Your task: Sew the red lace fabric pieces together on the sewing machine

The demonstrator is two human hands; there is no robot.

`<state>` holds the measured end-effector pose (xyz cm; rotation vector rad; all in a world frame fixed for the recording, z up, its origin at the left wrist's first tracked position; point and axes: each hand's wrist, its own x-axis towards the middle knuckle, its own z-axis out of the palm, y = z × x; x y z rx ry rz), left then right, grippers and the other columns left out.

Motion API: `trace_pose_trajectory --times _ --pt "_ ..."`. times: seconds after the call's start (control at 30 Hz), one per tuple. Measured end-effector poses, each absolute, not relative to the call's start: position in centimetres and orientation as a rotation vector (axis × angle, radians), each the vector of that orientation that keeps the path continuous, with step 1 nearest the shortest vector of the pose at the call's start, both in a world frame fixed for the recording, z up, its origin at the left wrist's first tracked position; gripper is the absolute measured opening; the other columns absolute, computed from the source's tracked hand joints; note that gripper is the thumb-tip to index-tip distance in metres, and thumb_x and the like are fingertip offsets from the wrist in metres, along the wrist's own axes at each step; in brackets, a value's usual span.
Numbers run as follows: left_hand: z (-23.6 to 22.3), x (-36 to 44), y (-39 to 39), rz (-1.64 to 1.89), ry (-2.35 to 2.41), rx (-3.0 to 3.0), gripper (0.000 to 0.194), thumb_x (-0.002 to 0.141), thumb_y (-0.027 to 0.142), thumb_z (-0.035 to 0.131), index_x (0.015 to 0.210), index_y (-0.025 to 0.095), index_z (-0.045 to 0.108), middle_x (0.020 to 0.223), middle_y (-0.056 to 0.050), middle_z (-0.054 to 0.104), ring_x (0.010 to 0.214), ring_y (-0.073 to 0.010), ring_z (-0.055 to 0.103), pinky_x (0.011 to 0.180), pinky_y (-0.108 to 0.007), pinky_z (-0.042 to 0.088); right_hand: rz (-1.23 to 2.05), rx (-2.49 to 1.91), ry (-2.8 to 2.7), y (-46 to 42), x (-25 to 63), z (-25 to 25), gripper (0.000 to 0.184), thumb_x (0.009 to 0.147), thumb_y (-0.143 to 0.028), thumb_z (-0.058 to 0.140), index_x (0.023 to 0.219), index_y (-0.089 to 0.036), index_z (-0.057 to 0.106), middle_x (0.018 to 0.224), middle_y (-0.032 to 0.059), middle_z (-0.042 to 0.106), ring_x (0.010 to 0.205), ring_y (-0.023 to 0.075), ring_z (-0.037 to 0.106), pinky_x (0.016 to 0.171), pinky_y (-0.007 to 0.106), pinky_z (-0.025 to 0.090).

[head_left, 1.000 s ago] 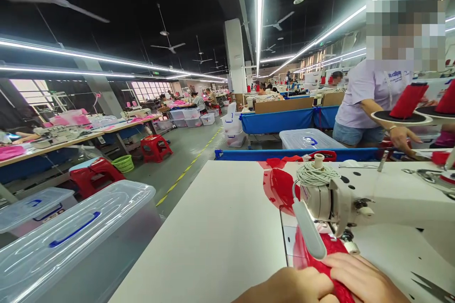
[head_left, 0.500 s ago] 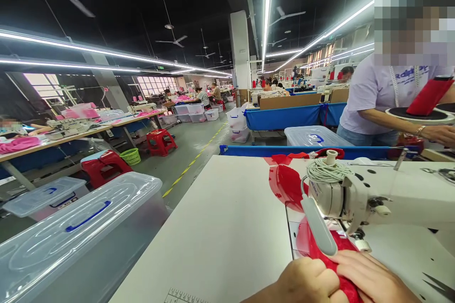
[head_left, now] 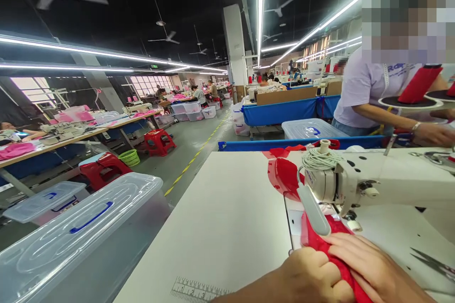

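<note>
A white sewing machine (head_left: 394, 180) stands on the pale table. Red fabric (head_left: 343, 267) runs from beneath its needle area toward me. My left hand (head_left: 314, 272) is curled into a fist on the fabric's left edge, the cloth gripped in its fingers. Over the same cloth my right hand (head_left: 369, 260) lies with its fingers stretched out and close together, just right of the left hand. A grey lamp head (head_left: 314, 211) partly covers the sewing spot, so the needle is hidden. More red pieces (head_left: 284, 177) lie behind the machine head.
Scissors (head_left: 433, 262) lie at the right. A ruler scale (head_left: 199, 289) marks the table's front. Clear lidded bins (head_left: 106, 227) stand left, with red stools (head_left: 159, 142) beyond. Across the blue trough (head_left: 259, 145), a person (head_left: 359, 90) reaches near red thread cones (head_left: 419, 84).
My view has shifted, so the machine and table sit slightly higher and farther left. Both hands stay on the red fabric. The person opposite has moved their arm a little.
</note>
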<state>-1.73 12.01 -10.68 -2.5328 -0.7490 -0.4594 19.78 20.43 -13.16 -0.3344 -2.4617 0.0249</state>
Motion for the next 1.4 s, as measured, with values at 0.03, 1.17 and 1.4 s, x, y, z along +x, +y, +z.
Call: trace_pose_trajectory --times 0.03,1.17,1.4 --pt "-10.3 -1.7 11.8 -0.462 -0.762 -2.565 0.028 0.091 0.011 0.060 0.068 0.021 0.047 0.061 0.003 0.045 0.053 -0.0112 0.044 0.049 -0.027 0.034 -0.003 -0.351 -2.463 20.2 19.7 -13.3 0.041 0.093 -0.019 0.051 0.127 -0.026 0.074 0.126 0.0062 0.076 0.111 0.0227 0.073 0.096 0.034 0.060" --pt "-9.4 -2.5 12.2 -1.038 -0.813 -2.671 0.022 0.093 0.013 0.043 0.072 0.021 0.043 0.066 0.001 0.048 0.055 -0.0128 0.037 0.050 -0.028 0.027 0.315 -0.772 -2.832 18.9 18.2 -5.5 0.019 0.073 -0.007 0.055 0.083 -0.023 0.055 0.089 0.0014 0.060 0.065 0.0153 0.045 0.055 0.030 0.024" --pt "-8.6 -2.4 12.2 -1.124 -0.812 -2.641 0.032 0.103 0.024 0.037 0.074 0.020 0.048 0.073 -0.001 0.051 0.059 -0.0134 0.042 0.052 -0.028 0.029 0.433 -0.807 -2.669 19.4 17.0 -7.0 0.024 0.088 -0.015 0.047 0.072 -0.024 0.031 0.069 -0.0026 0.046 0.058 0.0129 0.034 0.054 0.031 0.019"
